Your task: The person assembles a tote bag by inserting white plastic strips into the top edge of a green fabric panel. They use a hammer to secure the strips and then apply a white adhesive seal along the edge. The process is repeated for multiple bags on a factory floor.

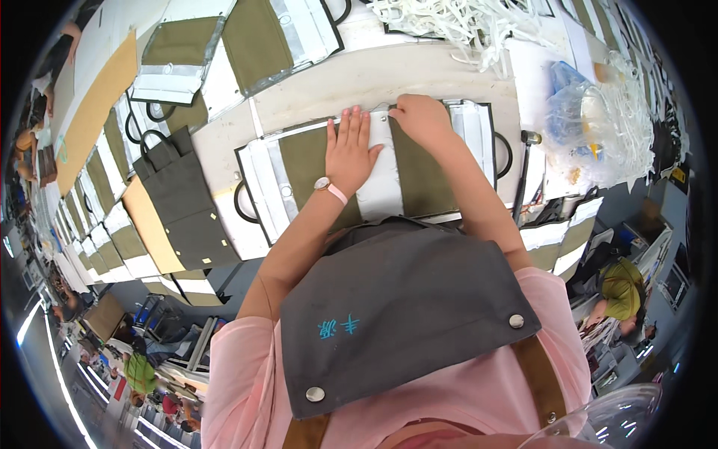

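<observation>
An olive-green and silver-white fabric bag panel lies flat on the white worktable in front of me. My left hand lies flat on its pale middle strip, fingers together and pointing away; a watch with a pink strap sits on that wrist. My right hand rests curled at the panel's far edge, fingertips pressing or pinching the fabric there. Black loop handles stick out at both ends of the panel.
A dark grey bag lies to the left beside rows of olive panels. More olive panels lie at the far side. White straps are heaped at the top, clear plastic bags at right. Other people are working below.
</observation>
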The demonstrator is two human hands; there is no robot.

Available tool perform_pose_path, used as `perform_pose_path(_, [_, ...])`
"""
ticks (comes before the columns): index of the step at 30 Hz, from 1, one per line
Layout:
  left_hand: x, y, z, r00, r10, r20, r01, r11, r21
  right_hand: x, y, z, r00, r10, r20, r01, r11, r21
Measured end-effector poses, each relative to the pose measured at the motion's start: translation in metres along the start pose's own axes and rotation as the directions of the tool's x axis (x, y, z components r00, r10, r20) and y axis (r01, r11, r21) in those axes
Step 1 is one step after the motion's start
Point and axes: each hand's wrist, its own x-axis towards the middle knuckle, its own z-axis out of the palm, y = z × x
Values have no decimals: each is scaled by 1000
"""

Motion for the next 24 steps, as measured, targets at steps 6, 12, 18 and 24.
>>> perform_pose_path(6, [-3,2,-2,1000,-23,-8,23,1000,-10,-10,43,-23,975,162,149,-210,889,407])
perform_pose_path(12, [-2,4,-5,1000,-6,-9,6,1000,10,-3,56,-13,978,105,178,-177,871,459])
perform_pose_path(18, [1,4,-3,999,18,-36,-16,998,53,4,59,4,991,115,66,-127,966,224])
perform_pose_path(24, [3,6,-5,1000,27,-15,-26,996,87,9,61,2,984,124,131,-150,966,209])
